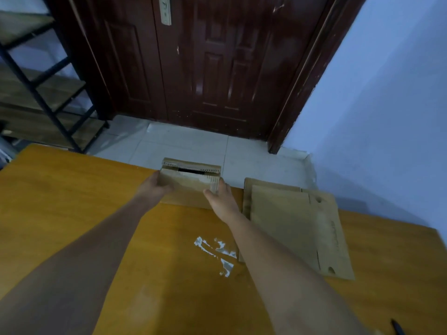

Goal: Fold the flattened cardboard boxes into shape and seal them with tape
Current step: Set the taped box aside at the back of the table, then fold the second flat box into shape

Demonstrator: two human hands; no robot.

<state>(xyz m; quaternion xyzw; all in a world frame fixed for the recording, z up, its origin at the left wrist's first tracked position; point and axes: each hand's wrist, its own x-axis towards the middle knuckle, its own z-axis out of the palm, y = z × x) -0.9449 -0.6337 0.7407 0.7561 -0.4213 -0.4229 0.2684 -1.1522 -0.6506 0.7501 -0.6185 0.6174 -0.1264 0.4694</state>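
Cardboard box [187, 183] at table [72, 201] far edge; left hand [152, 188] and right hand [221, 199] grip its sides; flat cardboard stack [290, 226] just right

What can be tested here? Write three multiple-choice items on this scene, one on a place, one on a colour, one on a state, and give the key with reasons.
1. Where does the stack of flattened cardboard lie relative to the box being folded?
A. To its right on the table
B. On the floor by the door
C. On the shelf at the left

2. What colour is the table?
A. White
B. Orange-yellow
C. Black

3. How do the hands meet the box?
A. Both hang idle above it
B. Only one touches it
C. The left hand and right hand hold its two ends

Key: 1 A, the flat sheets rest on the tabletop right of the box. 2 B, the bare wood surface reads orange-yellow. 3 C, each hand is at one end of the partly opened box at the far table edge.
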